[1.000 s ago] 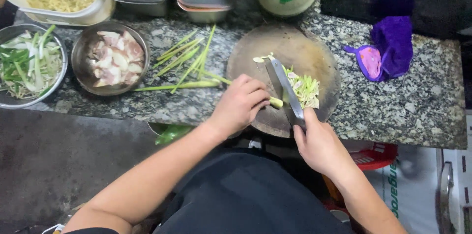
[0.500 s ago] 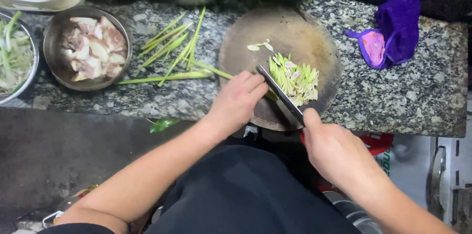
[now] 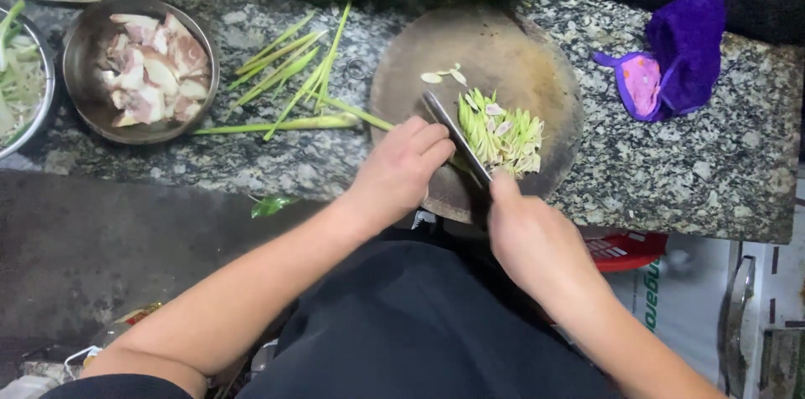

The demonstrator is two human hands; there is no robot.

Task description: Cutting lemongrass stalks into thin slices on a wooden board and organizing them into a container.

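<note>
The right hand (image 3: 532,235) is clenched on the knife (image 3: 457,137), blade angled against sliced green stalks (image 3: 501,131) on the round cutting board (image 3: 511,47) (on the stone desk (image 3: 671,173)). The left hand (image 3: 401,168), fingers curled, presses a stalk (image 3: 281,124).

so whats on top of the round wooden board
On the round wooden board lie a pile of sliced green stalks and a few pale slices. The knife, held by the right hand, rests beside the pile. The left hand hides the stalk's near end.
</note>
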